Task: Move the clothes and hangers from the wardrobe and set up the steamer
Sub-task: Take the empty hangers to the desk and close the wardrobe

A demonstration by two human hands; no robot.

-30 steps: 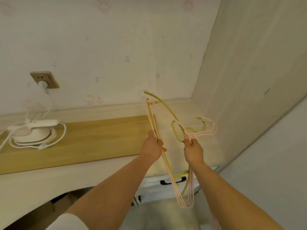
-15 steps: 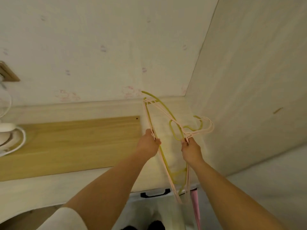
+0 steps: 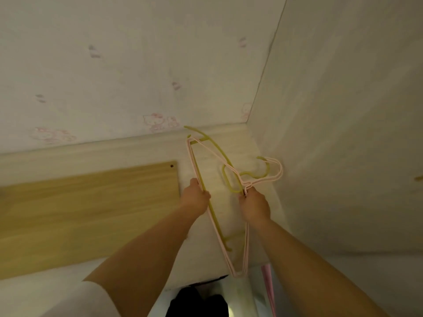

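I hold a bunch of thin plastic hangers over the right end of the desk: pale pink hangers (image 3: 246, 248) and a yellow-green hanger (image 3: 218, 151) bundled together. My left hand (image 3: 194, 197) is closed around their long bottom bars. My right hand (image 3: 254, 205) grips them at the neck, just below the hooks (image 3: 273, 171), which point right toward the side panel. The steamer is out of view.
A light wooden desk top (image 3: 87, 213) runs to the left. Wallpaper with faint pink cartoon prints (image 3: 158, 121) rises behind it. A pale wood-grain wardrobe panel (image 3: 343, 133) stands close on the right. A pink strip (image 3: 267, 284) and a dark object (image 3: 196, 303) lie low down.
The view has swung right and come closer: the white steamer, its cord and the wall socket have left the frame. Both hands keep the same grip on the hangers.
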